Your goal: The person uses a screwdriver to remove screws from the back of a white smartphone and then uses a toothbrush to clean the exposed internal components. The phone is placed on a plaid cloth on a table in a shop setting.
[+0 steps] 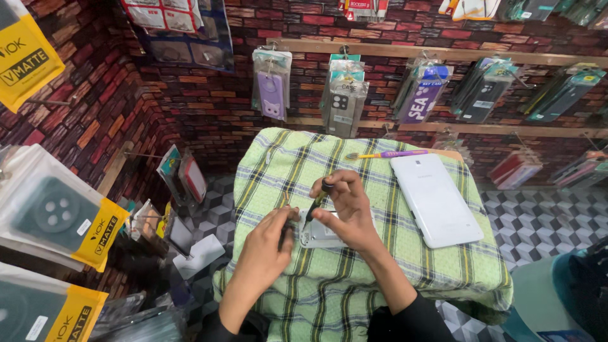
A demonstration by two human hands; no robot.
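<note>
A small grey device (320,233) lies on the green checked cloth (278,164), steadied by the left hand (269,244). A thin screwdriver (316,202) is pinched in the right hand (345,212). The tool should be kept upright and pressed gently, so the tip does not slip.

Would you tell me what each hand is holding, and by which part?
Right hand pinches a screwdriver near its black top. Left hand steadies the small grey device at its left edge.
</note>
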